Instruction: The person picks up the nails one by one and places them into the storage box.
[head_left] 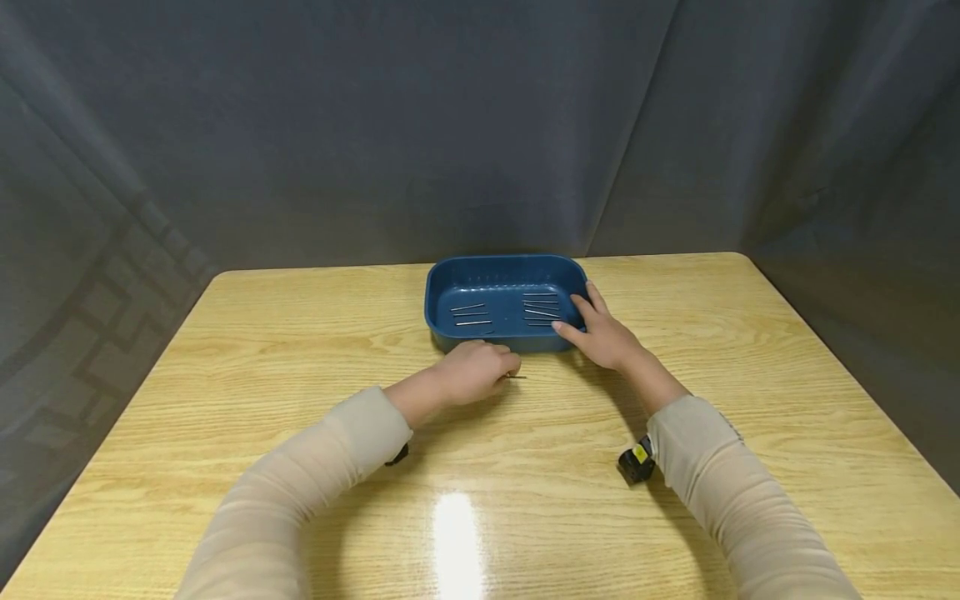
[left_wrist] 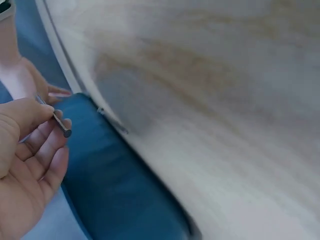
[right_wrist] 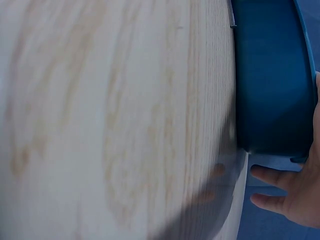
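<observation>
Grey drapes back a wooden table [head_left: 225, 350]; a nail [left_wrist: 54, 117] is pinched in the left hand [head_left: 474, 371], while the blue tray [head_left: 442, 287] is steadied by the right hand's [head_left: 600, 332] straight fingers.

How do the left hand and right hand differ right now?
The left hand is curled, pinching a thin metal pin just in front of the blue tray; the right hand lies open with straight fingers against the tray's right rim and holds nothing. Both are bare, with beige sleeves.
</observation>
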